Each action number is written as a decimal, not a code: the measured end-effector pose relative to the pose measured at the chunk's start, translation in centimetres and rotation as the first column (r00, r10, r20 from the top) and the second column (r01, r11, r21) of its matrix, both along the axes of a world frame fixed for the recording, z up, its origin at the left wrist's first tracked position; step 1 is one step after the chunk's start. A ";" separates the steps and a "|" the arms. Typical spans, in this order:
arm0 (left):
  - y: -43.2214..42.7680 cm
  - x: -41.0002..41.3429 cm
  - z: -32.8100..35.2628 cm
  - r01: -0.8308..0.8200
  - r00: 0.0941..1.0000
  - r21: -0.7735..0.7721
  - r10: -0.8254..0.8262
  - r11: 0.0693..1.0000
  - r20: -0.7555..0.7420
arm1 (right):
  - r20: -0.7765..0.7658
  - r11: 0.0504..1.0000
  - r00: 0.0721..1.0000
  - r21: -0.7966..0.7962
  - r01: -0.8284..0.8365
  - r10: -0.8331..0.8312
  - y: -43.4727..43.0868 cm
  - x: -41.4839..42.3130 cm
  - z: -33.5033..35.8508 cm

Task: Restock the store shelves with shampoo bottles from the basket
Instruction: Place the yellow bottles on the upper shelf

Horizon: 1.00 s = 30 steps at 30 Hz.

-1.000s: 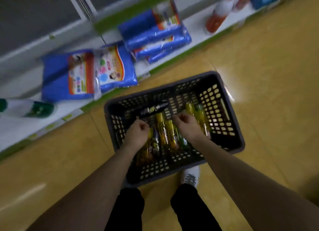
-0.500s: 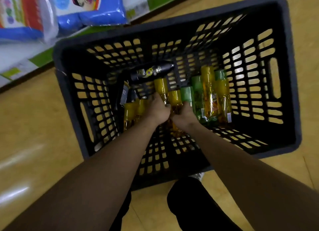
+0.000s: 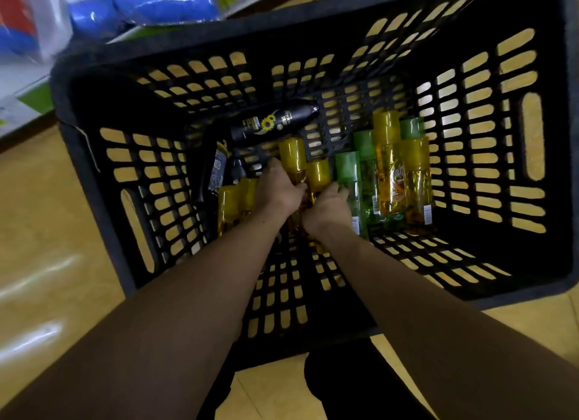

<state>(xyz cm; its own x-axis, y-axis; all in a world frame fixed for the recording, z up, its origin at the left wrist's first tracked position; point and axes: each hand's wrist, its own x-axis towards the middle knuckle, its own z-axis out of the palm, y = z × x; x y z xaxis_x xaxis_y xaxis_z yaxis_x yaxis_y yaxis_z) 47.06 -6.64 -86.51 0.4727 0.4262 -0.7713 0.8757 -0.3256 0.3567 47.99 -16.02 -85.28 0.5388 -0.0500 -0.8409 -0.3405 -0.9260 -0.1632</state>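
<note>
At the centre of the frame both hands reach down into the black basket (image 3: 557,156) and meet over two amber shampoo bottles lying side by side. The left hand (image 3: 277,189) has its fingers curled around the left amber bottle (image 3: 293,156), whose cap points toward the top of the frame. The right hand (image 3: 329,205) closes over the body of the neighbouring amber bottle (image 3: 319,175); its fingertips are tucked out of sight, so the firmness of that grip cannot be told. To the right lie green bottles (image 3: 347,168) and more amber ones (image 3: 388,156); to the left, two amber bottles (image 3: 228,203) partly behind the left wrist. A black bottle (image 3: 275,123) with a sunflower label lies crosswise above. Blue packages (image 3: 141,2) are cut off at upper left.
</note>
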 end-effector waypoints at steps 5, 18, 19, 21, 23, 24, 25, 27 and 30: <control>-0.2 -0.5 0.1 0.062 0.998 -0.079 -0.060 0.995 0.033 | 0.041 0.994 0.994 0.037 0.102 -0.104 -0.8 0.5 -0.4; 1.1 -0.6 0.6 -0.096 0.988 -0.312 0.129 0.945 0.087 | -0.037 0.963 0.990 0.229 0.143 -0.138 -2.5 1.7 0.1; 1.2 -0.8 0.9 -0.112 0.984 -0.337 0.153 0.935 0.097 | -0.058 0.928 0.974 0.295 0.227 -0.220 -2.7 1.9 0.5; 1.5 -1.0 1.5 -0.145 0.972 -0.397 0.205 0.906 0.113 | -0.119 0.828 0.929 0.424 0.367 -0.351 -3.1 2.5 1.9; 1.8 -1.1 2.7 -0.178 0.954 -0.456 0.266 0.872 0.138 | -0.171 0.747 0.896 0.500 0.438 -0.411 -3.3 3.0 3.4; 1.9 -1.2 3.2 -0.206 0.941 -0.484 0.308 0.851 0.142 | -0.185 0.721 0.885 0.520 0.457 -0.427 -3.4 3.2 4.0; 2.0 -1.2 4.2 -0.235 0.926 -0.513 0.351 0.826 0.141 | -0.199 0.701 0.876 0.534 0.472 -0.439 -3.3 3.4 5.0; 2.4 -1.0 6.2 -0.299 0.894 -0.577 0.434 0.760 0.109 | -0.218 0.676 0.865 0.548 0.492 -0.452 -3.4 3.7 6.7; 3.0 -0.6 9.8 -0.399 0.826 -0.686 0.563 0.609 0.019 | -0.277 0.588 0.814 0.578 0.566 -0.511 -3.3 4.1 10.0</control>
